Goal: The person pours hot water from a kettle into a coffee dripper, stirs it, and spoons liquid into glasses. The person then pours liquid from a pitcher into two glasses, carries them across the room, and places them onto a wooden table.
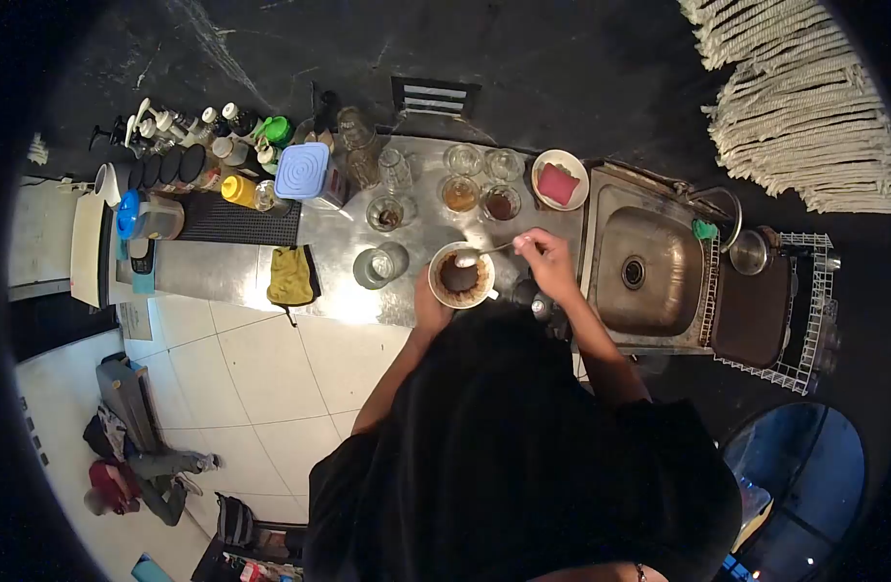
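Observation:
A white cup or dripper (436,288) with brown grounds or dark liquid inside stands at the counter's front edge. Against its left side rests my left hand (431,308), its fingers curled round the wall and partly hidden. My right hand (545,260) is closed on the handle of a metal spoon (468,259), whose bowl is over the cup's opening. Left of the cup is an empty-looking glass (381,266). Behind it stand a glass with dark residue (384,213), one with amber liquid (459,194) and one with dark brown contents (501,203).
A white bowl with a pink sponge (557,182) sits beside the sink (649,257). A yellow cloth (290,275) hangs at the counter edge. Bottles and a blue-lidded container (305,172) line the back left. A person (126,485) sits at the lower left.

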Motion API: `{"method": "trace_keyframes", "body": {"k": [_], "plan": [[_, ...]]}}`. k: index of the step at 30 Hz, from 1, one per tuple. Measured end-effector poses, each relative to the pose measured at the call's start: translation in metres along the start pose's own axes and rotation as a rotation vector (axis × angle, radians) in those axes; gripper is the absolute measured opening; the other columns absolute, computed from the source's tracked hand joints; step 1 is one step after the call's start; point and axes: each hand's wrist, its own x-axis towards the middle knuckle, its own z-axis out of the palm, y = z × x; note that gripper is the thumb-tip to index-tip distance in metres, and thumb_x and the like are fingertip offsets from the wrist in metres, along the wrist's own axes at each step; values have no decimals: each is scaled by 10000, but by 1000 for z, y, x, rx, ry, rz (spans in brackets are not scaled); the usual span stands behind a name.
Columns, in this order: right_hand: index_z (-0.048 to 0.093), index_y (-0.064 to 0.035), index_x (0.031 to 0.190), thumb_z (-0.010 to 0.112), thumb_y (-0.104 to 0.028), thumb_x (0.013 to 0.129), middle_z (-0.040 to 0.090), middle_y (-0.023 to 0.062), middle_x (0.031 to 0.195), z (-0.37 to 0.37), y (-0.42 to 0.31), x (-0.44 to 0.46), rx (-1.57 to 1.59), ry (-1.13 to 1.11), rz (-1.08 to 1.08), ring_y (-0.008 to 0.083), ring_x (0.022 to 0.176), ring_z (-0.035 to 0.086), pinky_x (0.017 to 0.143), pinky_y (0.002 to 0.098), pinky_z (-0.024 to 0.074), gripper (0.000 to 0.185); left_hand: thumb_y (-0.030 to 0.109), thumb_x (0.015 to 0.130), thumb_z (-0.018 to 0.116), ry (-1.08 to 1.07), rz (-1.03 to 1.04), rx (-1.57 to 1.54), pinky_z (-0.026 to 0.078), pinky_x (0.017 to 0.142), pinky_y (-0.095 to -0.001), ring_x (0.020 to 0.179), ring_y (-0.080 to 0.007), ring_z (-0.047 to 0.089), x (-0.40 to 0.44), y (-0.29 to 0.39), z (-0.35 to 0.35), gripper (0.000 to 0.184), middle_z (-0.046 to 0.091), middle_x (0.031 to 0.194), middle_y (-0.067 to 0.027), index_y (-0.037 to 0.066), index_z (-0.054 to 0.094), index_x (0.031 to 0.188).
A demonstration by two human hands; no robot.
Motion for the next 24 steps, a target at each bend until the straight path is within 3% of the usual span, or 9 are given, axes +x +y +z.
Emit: {"method": "trace_keyframes", "body": {"k": [5,7,8,10,14,18,24], "plan": [[655,49,911,683,-188,938,583,32,733,19,7,-11,-79,-3,-45,112,724,513,696,276,429,240,209,823,722,-66,-33,12,466,981,-437,1134,-363,605,1,15,-5,461,642,1190,-175,27,599,1229],[687,10,899,666,-175,953,637,8,745,21,12,-10,-169,-51,-32,78,733,540,666,255,426,194,220,821,735,-54,59,-46,475,966,-431,1115,-358,614,1,16,-6,471,646,1179,-177,26,600,1229],[687,10,899,666,-175,953,637,8,745,21,14,-10,-168,-52,-33,78,733,540,666,255,426,194,211,820,732,-51,-13,-19,485,954,-431,1106,-359,623,-1,2,-2,475,649,1173,-179,21,596,1233],[690,-5,881,654,-184,962,631,-5,738,19,10,-10,-88,-37,172,70,731,533,677,250,419,199,213,819,731,-50,3,-37,487,949,-432,1100,-360,627,0,4,-3,481,650,1171,-181,20,593,1237],[678,-5,853,658,-180,955,606,-16,721,15,24,-6,32,-29,83,61,687,496,642,245,394,205,204,812,731,-47,-29,-140,491,942,-434,1097,-360,635,1,16,-2,490,653,1168,-183,15,588,1240],[679,-20,888,650,-199,971,632,-7,752,9,31,-5,132,-36,211,62,720,529,685,236,410,200,195,804,738,-61,-25,-48,490,950,-429,1106,-352,635,-1,-2,0,487,658,1168,-183,6,595,1229],[680,-38,918,644,-218,982,654,3,785,4,26,-5,176,-66,268,72,746,555,722,241,435,195,220,775,790,-64,-20,-181,492,953,-423,1106,-346,641,2,16,-2,539,666,1164,-175,2,600,1230]]}}
